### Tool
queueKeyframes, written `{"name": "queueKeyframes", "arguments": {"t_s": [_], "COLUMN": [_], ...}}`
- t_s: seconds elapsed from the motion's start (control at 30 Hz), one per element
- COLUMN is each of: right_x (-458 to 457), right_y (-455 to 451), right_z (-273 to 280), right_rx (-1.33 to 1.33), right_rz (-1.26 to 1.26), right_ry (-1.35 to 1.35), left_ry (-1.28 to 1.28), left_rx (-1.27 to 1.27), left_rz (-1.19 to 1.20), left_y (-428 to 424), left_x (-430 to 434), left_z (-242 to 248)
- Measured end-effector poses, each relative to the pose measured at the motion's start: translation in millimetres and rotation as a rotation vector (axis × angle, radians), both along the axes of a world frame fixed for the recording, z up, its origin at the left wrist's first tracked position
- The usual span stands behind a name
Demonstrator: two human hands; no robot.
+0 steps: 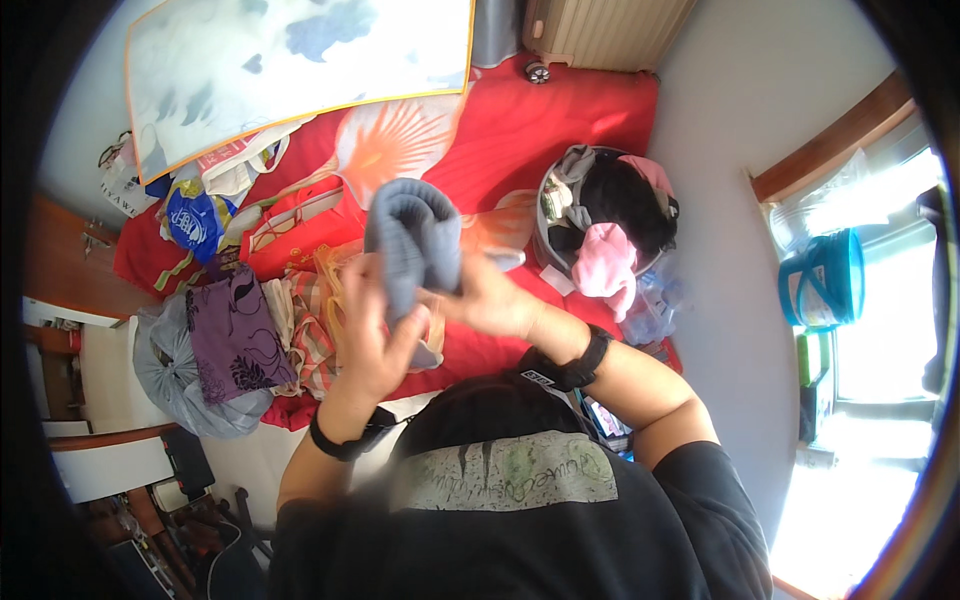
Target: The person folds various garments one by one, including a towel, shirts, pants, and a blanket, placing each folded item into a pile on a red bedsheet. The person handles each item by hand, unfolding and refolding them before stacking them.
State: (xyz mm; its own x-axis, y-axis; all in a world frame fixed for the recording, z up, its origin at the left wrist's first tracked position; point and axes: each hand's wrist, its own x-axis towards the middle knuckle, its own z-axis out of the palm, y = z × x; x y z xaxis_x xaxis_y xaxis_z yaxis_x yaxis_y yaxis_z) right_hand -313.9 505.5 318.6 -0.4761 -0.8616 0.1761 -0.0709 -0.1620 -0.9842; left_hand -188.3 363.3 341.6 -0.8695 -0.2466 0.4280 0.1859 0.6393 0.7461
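A blue-grey piece of knitted fabric, rolled or folded over at its upper end, is up in front of me between both hands. My left hand is at its lower left side, blurred, with fingers spread and thumb raised; whether it grips the fabric is unclear. On the fabric's lower right, my right hand holds its edge. Below the hands lies a red cloth with a large orange and white print. Right of them stands a round basket full of clothes, a pink fluffy garment hanging over its rim.
Left of my hands are a red paper bag, a purple patterned cloth, a grey plastic bag and a blue bag. A suitcase stands at the back. A teal bucket is by the window at right.
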Motion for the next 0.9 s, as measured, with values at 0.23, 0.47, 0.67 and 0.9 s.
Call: {"name": "queueKeyframes", "arguments": {"t_s": [0.23,0.47,0.67,0.9], "right_x": [9,-30,-58,-77], "right_y": [-4,15,18,35], "right_z": [38,94,133,135], "right_rx": [0.187,-0.161,-0.209,-0.272], "right_rz": [-0.332,-0.166,-0.017,-0.301], "right_ry": [-0.006,-0.525,-0.655,-0.652], "left_ry": [0.015,-0.184,-0.431,-0.204], "left_rx": [0.029,0.339,0.684,0.659], "left_rz": [-0.4,-0.416,-0.671,-0.355], "left_y": [-22,-87,-47,0], "left_x": [-12,-12,-11,0], "left_z": [21,-22,-55,-96]}}
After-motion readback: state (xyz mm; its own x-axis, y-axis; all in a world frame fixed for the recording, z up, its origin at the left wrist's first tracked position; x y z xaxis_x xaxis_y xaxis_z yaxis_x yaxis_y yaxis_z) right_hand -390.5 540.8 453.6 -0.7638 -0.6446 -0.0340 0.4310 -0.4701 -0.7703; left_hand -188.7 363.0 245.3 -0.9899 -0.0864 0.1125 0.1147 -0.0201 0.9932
